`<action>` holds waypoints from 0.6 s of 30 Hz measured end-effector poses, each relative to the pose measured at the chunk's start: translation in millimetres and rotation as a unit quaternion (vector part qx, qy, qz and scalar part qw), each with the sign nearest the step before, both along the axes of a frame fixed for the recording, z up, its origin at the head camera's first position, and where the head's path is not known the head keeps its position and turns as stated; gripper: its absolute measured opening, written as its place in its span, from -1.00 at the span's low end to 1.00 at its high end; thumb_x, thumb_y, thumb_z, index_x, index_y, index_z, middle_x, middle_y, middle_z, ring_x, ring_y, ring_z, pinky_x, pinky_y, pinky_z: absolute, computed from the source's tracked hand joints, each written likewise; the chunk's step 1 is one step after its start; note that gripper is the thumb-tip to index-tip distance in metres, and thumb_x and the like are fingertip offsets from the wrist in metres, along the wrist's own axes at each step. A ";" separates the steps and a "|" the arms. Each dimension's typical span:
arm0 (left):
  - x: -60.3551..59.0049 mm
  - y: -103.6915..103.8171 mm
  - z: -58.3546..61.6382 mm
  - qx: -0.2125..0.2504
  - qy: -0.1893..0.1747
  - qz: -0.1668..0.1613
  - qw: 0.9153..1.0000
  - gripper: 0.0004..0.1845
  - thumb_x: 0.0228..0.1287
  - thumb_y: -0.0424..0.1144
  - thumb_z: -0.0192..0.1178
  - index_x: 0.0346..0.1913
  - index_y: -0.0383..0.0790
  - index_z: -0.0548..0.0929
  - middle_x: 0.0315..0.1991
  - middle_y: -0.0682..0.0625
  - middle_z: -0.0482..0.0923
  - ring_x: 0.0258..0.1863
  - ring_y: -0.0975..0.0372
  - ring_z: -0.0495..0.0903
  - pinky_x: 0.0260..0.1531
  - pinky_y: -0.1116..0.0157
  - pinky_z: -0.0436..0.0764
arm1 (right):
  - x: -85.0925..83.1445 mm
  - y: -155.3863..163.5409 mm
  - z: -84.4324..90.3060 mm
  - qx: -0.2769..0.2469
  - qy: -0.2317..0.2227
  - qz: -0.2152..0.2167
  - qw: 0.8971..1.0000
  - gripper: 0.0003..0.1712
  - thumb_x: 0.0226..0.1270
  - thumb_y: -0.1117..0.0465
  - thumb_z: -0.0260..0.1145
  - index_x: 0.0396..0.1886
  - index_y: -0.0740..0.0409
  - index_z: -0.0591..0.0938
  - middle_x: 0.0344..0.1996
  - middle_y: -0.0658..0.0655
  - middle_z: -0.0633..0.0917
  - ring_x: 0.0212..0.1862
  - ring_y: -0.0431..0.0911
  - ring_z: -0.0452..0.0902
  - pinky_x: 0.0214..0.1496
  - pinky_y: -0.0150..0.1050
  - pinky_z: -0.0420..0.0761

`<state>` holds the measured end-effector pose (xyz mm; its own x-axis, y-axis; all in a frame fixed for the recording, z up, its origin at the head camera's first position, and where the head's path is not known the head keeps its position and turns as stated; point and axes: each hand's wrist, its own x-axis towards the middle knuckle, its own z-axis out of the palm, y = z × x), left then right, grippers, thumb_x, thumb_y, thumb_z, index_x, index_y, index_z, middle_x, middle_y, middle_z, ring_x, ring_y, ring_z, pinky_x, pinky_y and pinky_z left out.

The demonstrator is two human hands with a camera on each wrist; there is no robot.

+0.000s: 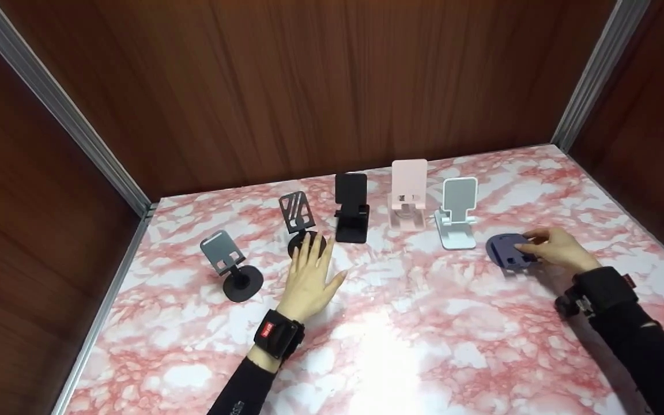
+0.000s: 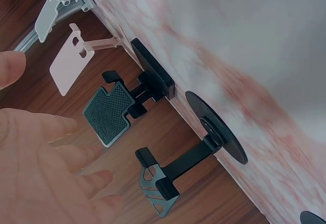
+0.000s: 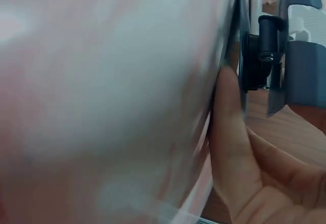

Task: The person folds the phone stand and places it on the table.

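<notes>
Resting folded at the right end of the row, the dark blue phone stand (image 1: 508, 251) is gripped by the right hand (image 1: 557, 249), whose thumb is pressed along the edge of its round base in the right wrist view. The left hand (image 1: 309, 276) is laid flat on the marble-patterned table (image 1: 401, 340) with fingers straight, holding nothing, its fingertips at the base of the black cut-out stand (image 1: 300, 222). For a clean unfolding, the base is best kept pinned down while the plate is raised slowly at its hinge. A red tag is seen on the left wrist strap (image 1: 277, 334); its writing cannot be read.
</notes>
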<state>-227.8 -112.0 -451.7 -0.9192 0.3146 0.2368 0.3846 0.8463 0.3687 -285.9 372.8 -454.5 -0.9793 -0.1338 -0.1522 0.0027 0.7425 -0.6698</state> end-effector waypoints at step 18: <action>0.0 -0.5 -2.0 -0.006 -0.007 -0.005 1.000 -0.28 0.47 0.01 0.03 0.54 -0.24 0.12 0.57 -0.31 -0.07 0.57 -0.18 -0.16 0.53 -0.19 -0.10 | 3.0 -17.4 3.7 0.158 0.131 -0.028 0.978 -0.47 0.27 0.06 0.36 -0.05 0.51 0.62 -0.20 0.50 0.59 -0.14 0.38 0.53 -0.26 0.21 0.56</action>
